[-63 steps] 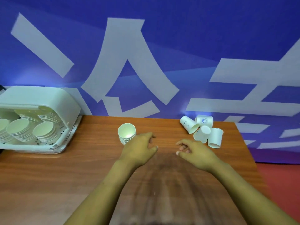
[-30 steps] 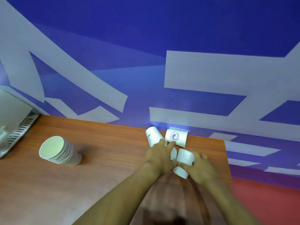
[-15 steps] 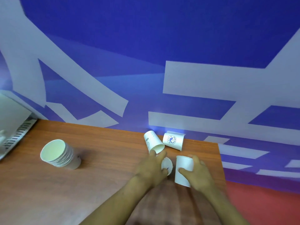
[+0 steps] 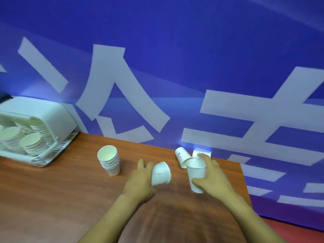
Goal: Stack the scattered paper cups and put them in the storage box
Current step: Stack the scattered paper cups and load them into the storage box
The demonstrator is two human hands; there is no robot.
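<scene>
My left hand (image 4: 141,179) grips a white paper cup (image 4: 161,174) tilted on its side, mouth toward me. My right hand (image 4: 213,179) holds a second cup (image 4: 196,171) upright, mouth up, just right of the first. Behind them two more cups lie on the wooden table (image 4: 52,199): one on its side (image 4: 180,156) and one with a round logo (image 4: 199,154), partly hidden by my right fingers. A stack of nested cups (image 4: 109,160) stands upright left of my hands. The white storage box (image 4: 52,116) lies at the far left, with several cup stacks inside.
A blue wall with large white characters (image 4: 122,95) rises right behind the table. The table's right edge (image 4: 245,183) runs close to my right hand, with red floor (image 4: 298,230) beyond it.
Both cups have been lifted off the table, and my hands have drawn back from the pile. The view has swung left, so the storage box is in sight again.
</scene>
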